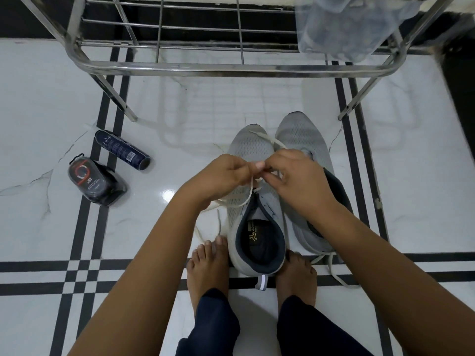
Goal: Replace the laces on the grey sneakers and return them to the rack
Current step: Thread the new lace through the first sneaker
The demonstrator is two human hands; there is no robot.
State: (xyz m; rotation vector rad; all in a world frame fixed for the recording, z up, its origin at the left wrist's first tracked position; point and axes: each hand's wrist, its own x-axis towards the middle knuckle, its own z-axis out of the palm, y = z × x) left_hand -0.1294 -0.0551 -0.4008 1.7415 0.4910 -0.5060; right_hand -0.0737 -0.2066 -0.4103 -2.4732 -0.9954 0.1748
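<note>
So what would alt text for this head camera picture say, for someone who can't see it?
Seen from above, a person's left hand and right hand pinch a white lace over a grey sneaker on the tiled floor, a second sneaker alongside, a steel rack ahead.

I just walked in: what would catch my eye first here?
At the centre, the left hand and the right hand both pinch a white lace above a grey sneaker standing on the tiled floor, its twin sneaker close on its right. Behind them stands a steel rack, and off to the left lie a dark spray can and a dark packet.
</note>
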